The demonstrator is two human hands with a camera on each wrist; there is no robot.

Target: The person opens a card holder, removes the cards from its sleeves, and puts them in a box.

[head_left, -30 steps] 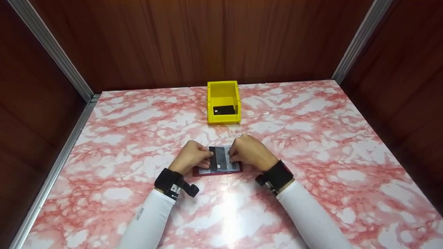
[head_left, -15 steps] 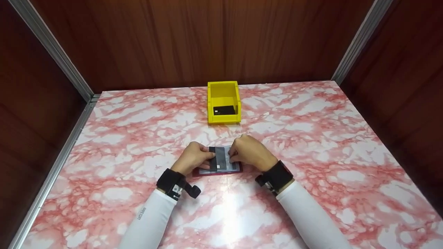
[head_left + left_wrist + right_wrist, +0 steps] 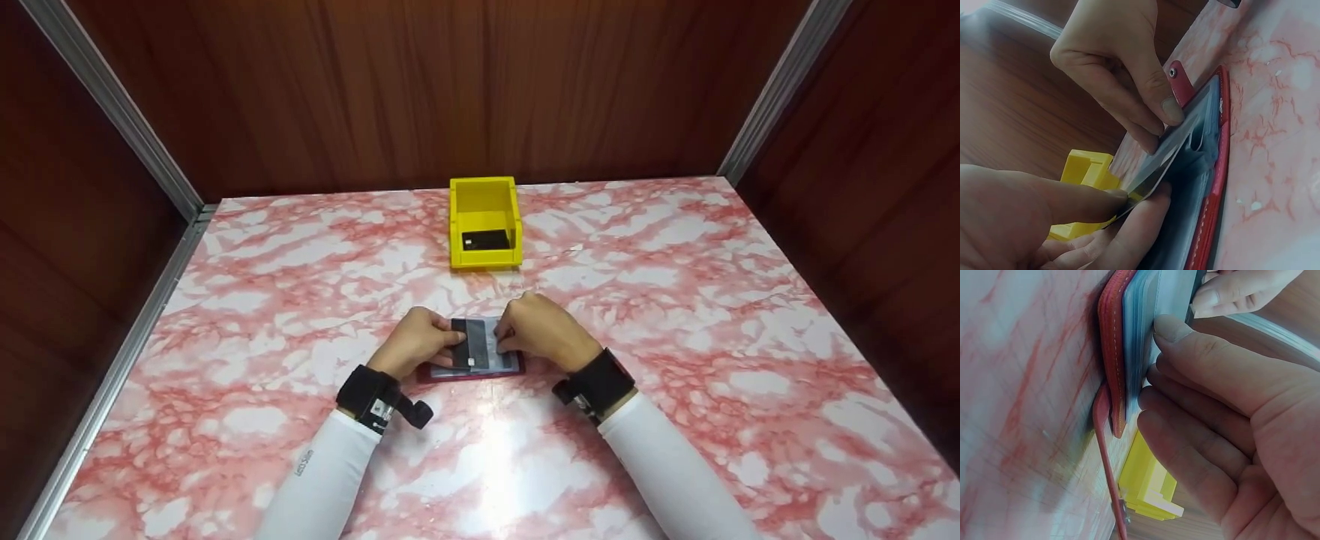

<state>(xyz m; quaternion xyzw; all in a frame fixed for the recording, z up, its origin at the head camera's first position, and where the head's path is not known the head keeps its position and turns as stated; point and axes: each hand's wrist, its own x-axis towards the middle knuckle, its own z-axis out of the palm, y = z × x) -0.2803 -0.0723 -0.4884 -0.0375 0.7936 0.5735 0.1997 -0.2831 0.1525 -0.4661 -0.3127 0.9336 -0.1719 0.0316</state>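
Observation:
A red card holder (image 3: pixel 480 377) lies open on the table, its clear plastic sleeves spread between both hands. My left hand (image 3: pixel 416 343) pinches a black card (image 3: pixel 478 346) between thumb and fingers; the card's right part sits under clear plastic. In the left wrist view, the card (image 3: pixel 1154 175) stands tilted up from the holder. My right hand (image 3: pixel 544 330) pinches the edge of a clear sleeve (image 3: pixel 1154 304), thumb on one side and fingers on the other. The holder's snap strap (image 3: pixel 1181 84) sticks out on the right side.
Behind the hands stands a yellow bin (image 3: pixel 486 259) with a black card (image 3: pixel 487 239) inside. The table (image 3: pixel 300 285) has a red and white marbled top, bounded by brown wood-look panels (image 3: pixel 420 90) at the back and both sides.
The black card shifts very slightly left with my left hand. My right hand stays in place on the sleeve.

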